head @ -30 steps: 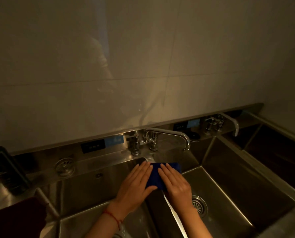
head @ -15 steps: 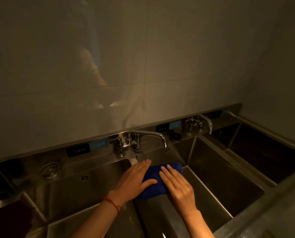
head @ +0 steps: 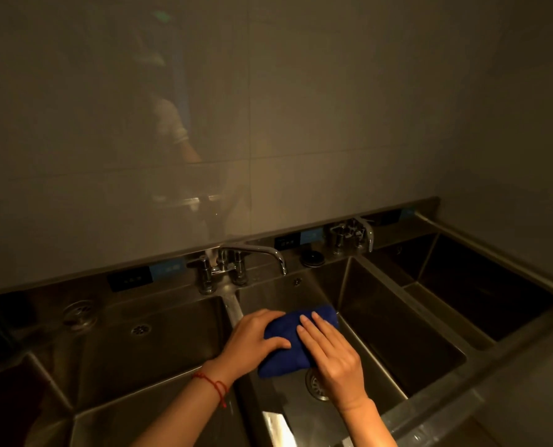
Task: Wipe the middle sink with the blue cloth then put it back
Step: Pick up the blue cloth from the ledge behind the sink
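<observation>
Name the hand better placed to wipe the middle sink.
Probably right: the right hand lies flat on the blue cloth inside the middle sink, while the left hand reaches across the divider, gripping the cloth's end.

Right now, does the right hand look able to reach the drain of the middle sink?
Probably yes. The right hand rests flat on the blue cloth, right beside the drain; only the cloth's edge and the hand itself partly cover it.
</observation>
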